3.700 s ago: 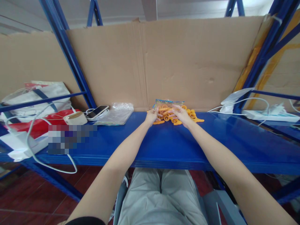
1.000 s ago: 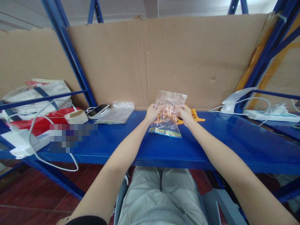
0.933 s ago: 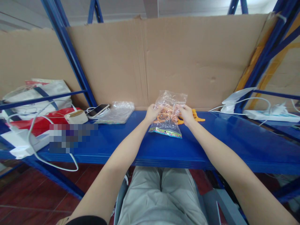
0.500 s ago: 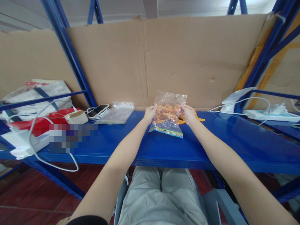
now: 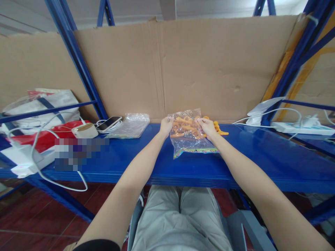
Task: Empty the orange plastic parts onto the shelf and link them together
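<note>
Plastic bag (image 5: 193,143) pinched at both sides, orange pieces (image 5: 222,133) beneath and beside it

Grey trousers (image 5: 180,216) come nearest, between the forearms, with a grey armrest (image 5: 250,226) to the right. Beyond them runs the front edge of a blue shelf (image 5: 180,174). Next comes the near end of the bag, edged with a colourful printed band (image 5: 195,150) whose right end reaches the right forearm.

Farther in, the bag's clear, crinkled film spans the gap between the hands. The left hand (image 5: 166,126) has its thumb and fingers closed on the film's left edge; the right hand (image 5: 208,128) pinches it on the other side, fingertips pressed together. So the bag lies directly between the two sets of fingertips, touching both, its far edge standing a little beyond them. The orange pieces show through the film (whether any are inside it, I cannot tell), and others lie uncovered just past the right hand's fingers and beside its knuckles.

Well to the left, a stack of clear packets (image 5: 132,125) rests near a smartphone (image 5: 111,123) and a white charger (image 5: 85,131). To the far right sits a white power strip (image 5: 300,129). Behind everything stands a creased cardboard sheet (image 5: 222,66).
</note>
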Action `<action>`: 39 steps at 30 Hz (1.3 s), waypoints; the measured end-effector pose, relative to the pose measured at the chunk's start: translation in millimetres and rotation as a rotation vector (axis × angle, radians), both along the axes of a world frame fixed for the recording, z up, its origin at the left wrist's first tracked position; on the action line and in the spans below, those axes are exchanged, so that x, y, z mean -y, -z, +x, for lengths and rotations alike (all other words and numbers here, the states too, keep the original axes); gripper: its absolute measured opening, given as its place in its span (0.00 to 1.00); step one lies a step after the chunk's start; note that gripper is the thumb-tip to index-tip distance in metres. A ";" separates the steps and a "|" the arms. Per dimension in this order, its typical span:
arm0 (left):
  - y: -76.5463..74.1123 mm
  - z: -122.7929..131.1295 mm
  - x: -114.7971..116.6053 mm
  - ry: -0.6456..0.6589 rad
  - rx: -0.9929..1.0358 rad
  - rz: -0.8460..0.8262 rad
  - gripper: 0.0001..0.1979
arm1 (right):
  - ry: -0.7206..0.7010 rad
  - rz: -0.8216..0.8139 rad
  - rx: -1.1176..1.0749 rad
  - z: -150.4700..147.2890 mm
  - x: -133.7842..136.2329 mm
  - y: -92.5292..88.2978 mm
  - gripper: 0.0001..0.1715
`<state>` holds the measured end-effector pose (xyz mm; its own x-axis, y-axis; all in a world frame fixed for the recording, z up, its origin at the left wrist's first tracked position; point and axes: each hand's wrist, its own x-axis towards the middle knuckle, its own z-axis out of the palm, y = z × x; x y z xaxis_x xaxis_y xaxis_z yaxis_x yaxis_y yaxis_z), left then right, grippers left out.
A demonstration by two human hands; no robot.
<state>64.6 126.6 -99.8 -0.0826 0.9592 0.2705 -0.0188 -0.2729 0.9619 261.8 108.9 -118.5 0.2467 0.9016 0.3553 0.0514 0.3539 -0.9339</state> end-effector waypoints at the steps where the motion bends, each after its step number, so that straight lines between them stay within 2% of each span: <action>1: 0.3 0.0 -1.9 -0.025 0.013 0.016 0.16 | 0.015 0.005 0.022 0.0 0.4 -0.7 0.17; 5: -0.9 -2.1 -7.2 -0.094 0.025 0.039 0.15 | 0.036 0.020 0.110 0.9 4.0 -4.4 0.14; 9: -5.0 -5.7 -2.8 -0.076 0.005 0.024 0.18 | 0.063 0.020 0.131 5.0 5.6 -6.2 0.13; 12: -7.5 -6.8 4.6 -0.001 -0.030 -0.006 0.20 | 0.117 0.061 0.103 11.3 2.6 -6.1 0.15; 17: -4.7 -2.9 9.7 0.235 -0.163 -0.118 0.18 | 0.241 0.148 -0.028 17.4 -3.5 -6.2 0.17; 23: -2.2 -2.0 3.1 0.150 -0.068 -0.039 0.19 | 0.207 0.181 -0.158 11.7 -2.7 -8.3 0.15; 34: -4.3 -4.1 5.0 0.153 -0.117 -0.050 0.19 | 0.108 0.092 -0.227 11.9 5.7 -15.0 0.14; 37: -3.7 -5.1 2.4 0.178 -0.081 -0.080 0.20 | 0.112 0.083 -0.255 14.9 5.2 -15.3 0.12; 39: -4.5 -7.4 0.5 0.243 -0.053 -0.134 0.23 | 0.165 0.075 -0.300 19.5 2.9 -15.7 0.12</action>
<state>57.2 126.0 -95.3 0.1652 0.9766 0.1379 -0.0172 -0.1369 0.9904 281.3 106.0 -102.8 0.4909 0.8147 0.3087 -0.1594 0.4323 -0.8875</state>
